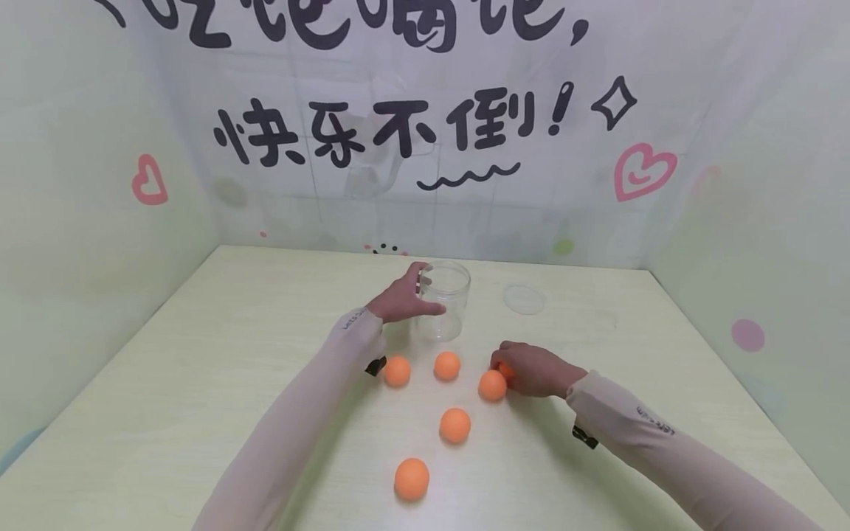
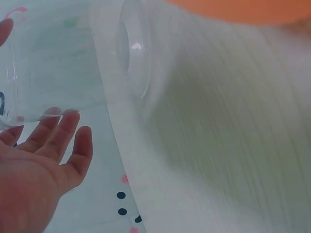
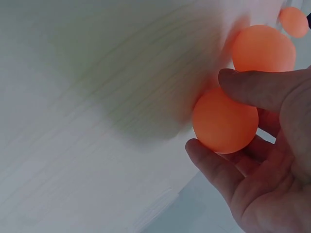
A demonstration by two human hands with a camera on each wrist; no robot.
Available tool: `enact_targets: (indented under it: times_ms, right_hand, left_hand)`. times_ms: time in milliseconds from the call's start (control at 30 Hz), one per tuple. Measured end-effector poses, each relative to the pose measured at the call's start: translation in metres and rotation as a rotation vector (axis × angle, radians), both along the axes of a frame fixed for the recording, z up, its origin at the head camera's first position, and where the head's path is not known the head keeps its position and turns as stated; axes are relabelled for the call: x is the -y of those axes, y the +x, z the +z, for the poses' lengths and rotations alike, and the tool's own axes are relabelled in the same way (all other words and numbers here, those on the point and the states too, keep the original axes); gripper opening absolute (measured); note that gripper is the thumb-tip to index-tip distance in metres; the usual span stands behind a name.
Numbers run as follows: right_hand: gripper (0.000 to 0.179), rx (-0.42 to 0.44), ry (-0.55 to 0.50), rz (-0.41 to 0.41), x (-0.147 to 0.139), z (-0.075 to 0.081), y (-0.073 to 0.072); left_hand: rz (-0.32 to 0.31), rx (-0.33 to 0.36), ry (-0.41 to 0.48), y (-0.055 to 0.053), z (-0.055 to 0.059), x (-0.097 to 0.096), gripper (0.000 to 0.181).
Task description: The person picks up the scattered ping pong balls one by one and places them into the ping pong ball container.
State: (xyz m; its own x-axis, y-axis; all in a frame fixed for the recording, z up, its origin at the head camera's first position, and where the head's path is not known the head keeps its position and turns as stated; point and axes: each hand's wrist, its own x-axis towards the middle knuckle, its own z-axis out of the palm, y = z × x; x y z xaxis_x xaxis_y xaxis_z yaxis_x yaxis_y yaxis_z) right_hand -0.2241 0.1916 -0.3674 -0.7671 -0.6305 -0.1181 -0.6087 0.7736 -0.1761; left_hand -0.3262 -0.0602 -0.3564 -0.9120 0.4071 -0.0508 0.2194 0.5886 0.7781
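Observation:
A clear jar (image 1: 450, 308) stands upright toward the back of the table, its mouth upward. My left hand (image 1: 401, 296) holds it from the left, thumb across the front and fingers behind; in the left wrist view the fingertips (image 2: 70, 116) touch its wall. My right hand (image 1: 536, 371) pinches an orange ball (image 3: 226, 121) between thumb and fingers, low over the table. Right beside that ball lies another orange ball (image 1: 492, 386). Between the hands sits a third orange ball (image 1: 447, 366), in front of the jar.
More orange balls lie on the pale table (image 1: 265, 354): one ball (image 1: 397, 371) by the left wrist, one ball (image 1: 454, 425) in the middle, one ball (image 1: 412, 479) nearest me. A clear round lid (image 1: 524, 299) lies right of the jar. A printed curtain (image 1: 465, 221) hangs behind.

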Motion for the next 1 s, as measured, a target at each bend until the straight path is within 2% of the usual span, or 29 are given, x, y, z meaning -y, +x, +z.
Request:
enact_targets:
  times_ms: [500, 733, 1000]
  right_hand:
    - [0.015, 0.018, 0.018, -0.02, -0.001, 0.001, -0.003]
    - [0.021, -0.017, 0.004, -0.019, 0.002, 0.016, -0.012]
    - [0.021, -0.012, -0.055, -0.01, 0.002, 0.029, -0.014]
  left_hand:
    - [-0.008, 0.01, -0.007, 0.004, 0.005, 0.001, 0.087]
    - [-0.001, -0.005, -0.019, 0.002, 0.008, 0.003, 0.087]
    - [-0.002, -0.003, -0.016, 0.002, 0.002, 0.001, 0.09]
